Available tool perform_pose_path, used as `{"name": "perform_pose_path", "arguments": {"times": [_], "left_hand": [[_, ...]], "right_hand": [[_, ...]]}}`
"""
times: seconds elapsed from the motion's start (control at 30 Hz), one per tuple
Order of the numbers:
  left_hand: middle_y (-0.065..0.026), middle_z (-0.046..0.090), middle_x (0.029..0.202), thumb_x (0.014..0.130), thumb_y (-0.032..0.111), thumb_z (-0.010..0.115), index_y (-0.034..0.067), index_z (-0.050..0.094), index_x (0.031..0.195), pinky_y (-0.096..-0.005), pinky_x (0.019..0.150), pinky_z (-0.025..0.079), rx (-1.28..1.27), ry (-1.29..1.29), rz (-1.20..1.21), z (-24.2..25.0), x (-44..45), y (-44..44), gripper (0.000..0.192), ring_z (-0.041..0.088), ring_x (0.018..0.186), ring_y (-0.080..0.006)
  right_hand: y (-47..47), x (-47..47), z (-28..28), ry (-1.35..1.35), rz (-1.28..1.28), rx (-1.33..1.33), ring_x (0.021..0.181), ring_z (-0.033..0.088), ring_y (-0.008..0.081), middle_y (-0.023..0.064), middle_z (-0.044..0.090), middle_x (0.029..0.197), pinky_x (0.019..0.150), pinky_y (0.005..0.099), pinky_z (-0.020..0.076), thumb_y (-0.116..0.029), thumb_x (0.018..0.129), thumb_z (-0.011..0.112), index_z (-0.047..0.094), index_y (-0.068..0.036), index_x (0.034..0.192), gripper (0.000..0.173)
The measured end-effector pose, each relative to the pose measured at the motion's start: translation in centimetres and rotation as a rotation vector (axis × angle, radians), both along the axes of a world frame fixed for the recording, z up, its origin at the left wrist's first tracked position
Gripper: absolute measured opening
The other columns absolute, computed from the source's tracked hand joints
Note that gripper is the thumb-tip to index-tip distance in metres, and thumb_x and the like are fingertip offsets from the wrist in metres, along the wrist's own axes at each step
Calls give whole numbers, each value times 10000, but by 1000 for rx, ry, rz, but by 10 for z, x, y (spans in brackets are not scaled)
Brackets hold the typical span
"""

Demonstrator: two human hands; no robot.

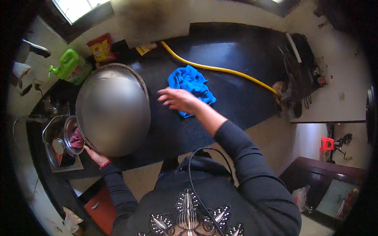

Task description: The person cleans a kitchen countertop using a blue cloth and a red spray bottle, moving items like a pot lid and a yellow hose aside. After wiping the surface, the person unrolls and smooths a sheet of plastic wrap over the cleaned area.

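Note:
A large round metal pan is at the left of the dark countertop; its inside is blurred. My left hand grips its near-left rim, thumb along the outside, the other fingers hidden by the pan. My right hand hangs with loosely spread fingers between the pan and a crumpled blue cloth, holding nothing. The forearm and hand cover part of the cloth; whether they touch it, I cannot tell.
A sink at the left holds a clear bowl with a dark red cloth. Behind the pan stand a green pump bottle and a red-yellow packet. A yellow hose crosses the countertop.

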State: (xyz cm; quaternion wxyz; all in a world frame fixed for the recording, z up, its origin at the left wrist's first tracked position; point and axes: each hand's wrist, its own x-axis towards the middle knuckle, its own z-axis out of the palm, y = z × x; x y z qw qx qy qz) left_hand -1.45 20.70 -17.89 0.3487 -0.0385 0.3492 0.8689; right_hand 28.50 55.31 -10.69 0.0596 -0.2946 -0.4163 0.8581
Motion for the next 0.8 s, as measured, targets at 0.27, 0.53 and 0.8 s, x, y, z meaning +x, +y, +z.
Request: {"name": "perform_pose_path", "arguments": {"times": [0.27,0.53,0.8], "left_hand": [[-54,641,1007,964,342,500,35,552,1212,-285,770,477,-172,149,-521,17,124,-4,398,591,959,-161],[-248,305,1463,793,421,707,65,365,1408,-429,1110,240,-688,1736,-423,26,232,293,788,282,1359,-388],[-252,327,1449,704,655,662,33,358,1411,-470,1137,174,-1188,1934,-556,6,347,389,990,236,1377,-396]], "right_hand": [[3,322,18,-470,-833,405,764,568,51,-3,654,902,562,171,345,-251,931,566,642,-75,1134,279],[-85,544,-15,-598,-1082,309,786,563,55,-16,629,882,614,190,375,-227,952,549,620,-71,1123,243],[-199,681,-41,-842,-1324,44,793,571,67,-31,633,893,610,188,364,-237,953,552,615,-101,1118,224]]}}
